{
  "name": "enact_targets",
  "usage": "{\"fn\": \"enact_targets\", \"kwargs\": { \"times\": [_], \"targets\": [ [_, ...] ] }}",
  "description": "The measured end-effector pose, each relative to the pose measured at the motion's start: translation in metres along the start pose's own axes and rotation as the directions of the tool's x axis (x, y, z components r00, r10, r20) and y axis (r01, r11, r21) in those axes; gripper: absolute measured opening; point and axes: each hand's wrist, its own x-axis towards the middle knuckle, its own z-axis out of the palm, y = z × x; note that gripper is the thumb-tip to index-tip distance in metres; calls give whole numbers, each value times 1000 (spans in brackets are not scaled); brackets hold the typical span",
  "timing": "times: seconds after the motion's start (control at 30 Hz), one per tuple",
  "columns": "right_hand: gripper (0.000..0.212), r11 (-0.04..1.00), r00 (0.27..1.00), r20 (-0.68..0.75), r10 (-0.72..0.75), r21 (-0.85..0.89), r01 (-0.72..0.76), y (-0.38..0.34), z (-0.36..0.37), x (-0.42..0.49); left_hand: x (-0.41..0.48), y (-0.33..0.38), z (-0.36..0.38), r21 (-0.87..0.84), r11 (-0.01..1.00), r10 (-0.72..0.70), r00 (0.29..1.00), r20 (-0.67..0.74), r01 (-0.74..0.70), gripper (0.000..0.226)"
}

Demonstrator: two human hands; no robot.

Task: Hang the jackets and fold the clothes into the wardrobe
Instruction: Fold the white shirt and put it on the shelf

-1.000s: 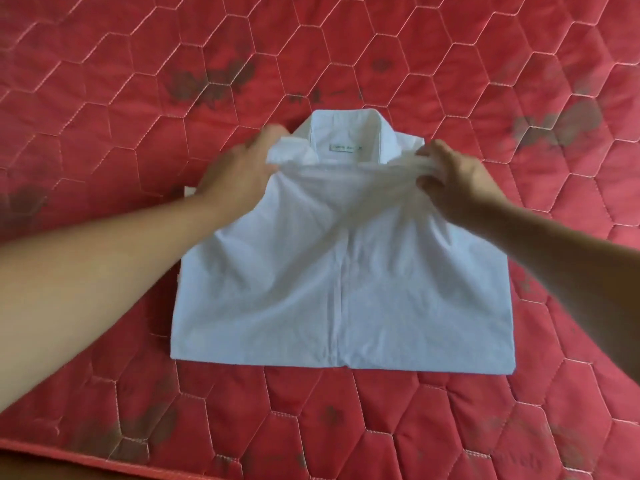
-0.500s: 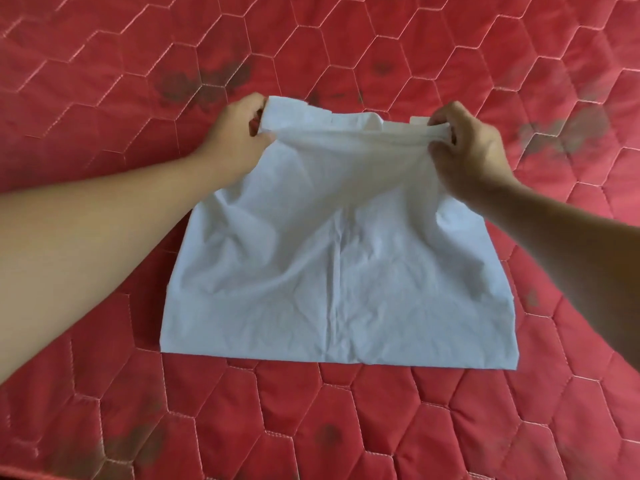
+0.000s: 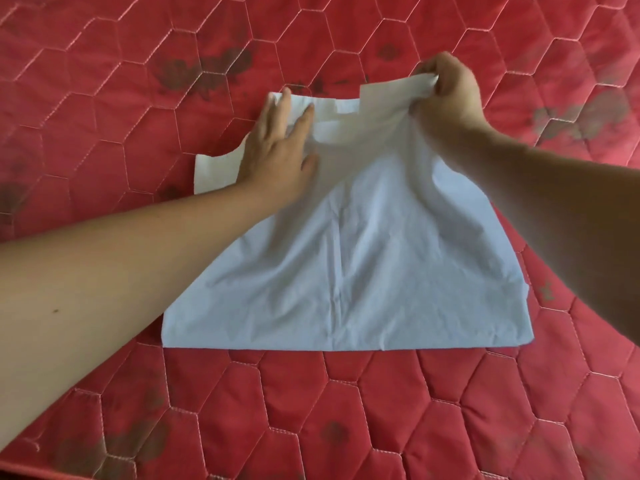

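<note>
We have the shirt (image 3: 346,265) on the mattress (image 3: 346,420), doubled over toward the far side, so the fold looks partly made but not finished. Our left hand (image 3: 277,150) lies flat on it, fingers straight and spread, pressing the cloth down; the far edge runs just past those fingertips. Our right hand (image 3: 450,95) pinches the far right corner between curled fingers and thumb, holding it a little off the layer beneath. We judge that squaring this corner, a further fold and the trip to the wardrobe are all left; neither wardrobe nor jackets are in view. A white flap sticks out just left of our left wrist, and creases run below both palms. Dark blotches mark the mattress beyond the fingertips.
</note>
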Motion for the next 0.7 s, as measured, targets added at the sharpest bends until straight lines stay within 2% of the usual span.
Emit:
{"fn": "enact_targets", "kwargs": {
  "times": [0.07,0.1,0.17,0.2,0.23,0.27,0.3,0.33,0.37,0.43,0.5,0.7],
  "targets": [
    [39,972,997,76,14,-237,5,8,-1,3,-2,1,8,48,998,27,994,105,-32,72],
    [41,926,992,106,65,-378,-20,15,-2,3,-4,1,12,70,997,22,991,129,-31,74],
    [52,810,989,45,139,-580,-87,23,-3,-5,-9,2,18,89,996,8,996,89,-16,77],
    [57,765,996,-4,89,-640,-71,25,-3,-15,-13,3,19,93,995,22,999,38,-26,78],
    [58,728,999,-9,-41,-685,24,27,0,-27,-18,4,19,108,993,56,998,-9,-54,77],
    [58,684,980,57,-191,-708,175,31,4,-42,-23,4,21,129,987,102,994,-42,-96,76],
    [60,637,941,183,-283,-698,327,36,9,-58,-28,4,23,151,979,149,988,-49,-140,74],
    [65,597,902,323,-286,-676,432,42,14,-72,-33,5,26,168,970,180,983,-22,-173,72],
    [71,571,873,433,-224,-667,478,47,19,-82,-36,5,30,175,967,182,983,29,-185,71],
    [78,534,857,511,-73,-706,466,62,28,-86,-37,0,40,177,975,112,984,139,-136,73],
    [82,536,869,494,-1,-734,417,71,36,-76,-30,-9,48,185,981,18,981,192,-54,75],
    [88,540,883,468,18,-748,386,69,37,-57,-14,-16,50,199,980,-19,988,151,-11,78]
  ]
}}
